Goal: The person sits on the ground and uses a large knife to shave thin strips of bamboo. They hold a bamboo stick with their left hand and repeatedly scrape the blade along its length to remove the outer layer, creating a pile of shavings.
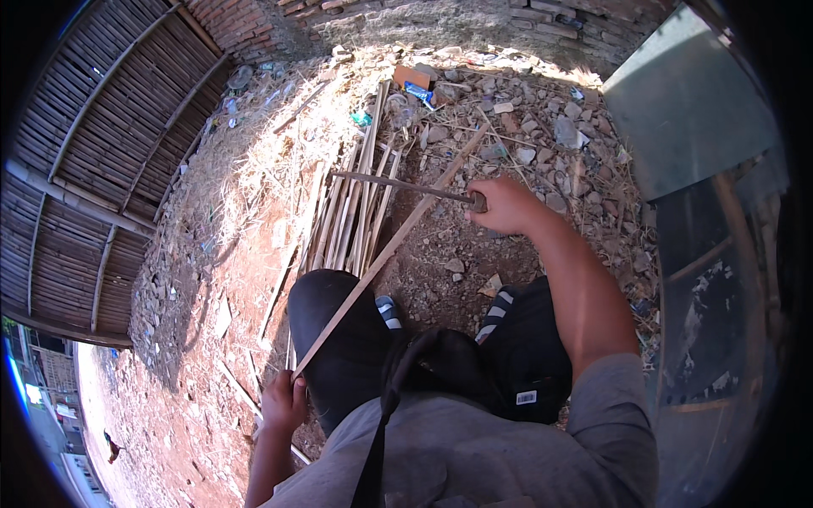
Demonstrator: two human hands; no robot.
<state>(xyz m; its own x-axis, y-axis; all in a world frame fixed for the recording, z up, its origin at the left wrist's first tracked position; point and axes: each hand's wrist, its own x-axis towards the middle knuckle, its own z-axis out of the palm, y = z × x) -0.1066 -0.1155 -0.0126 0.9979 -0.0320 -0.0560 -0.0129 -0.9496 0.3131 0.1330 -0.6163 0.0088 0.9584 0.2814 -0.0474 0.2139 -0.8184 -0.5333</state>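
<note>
My left hand (pixel 284 401) is closed round the near end of a long bamboo strip (pixel 373 269). The strip slants up and to the right, passing over my left thigh. In my right hand (pixel 503 206) is the short handle of a long, narrow-bladed knife (pixel 389 180). Its dark blade points left and crosses the strip towards its far end; whether the edge has entered the strip I cannot tell. Beyond my left knee, a bundle of split bamboo strips (pixel 347 216) lies on the ground, partly under the blade.
Stones and rubble (pixel 550 161) cover the ground ahead and right, with a blue wrapper (pixel 418 93) among them. A slatted bamboo wall (pixel 102 110) stands left, a brick wall (pixel 364 30) behind, a grey sheet panel (pixel 694 110) right. Loose strips (pixel 241 388) lie near my left hand.
</note>
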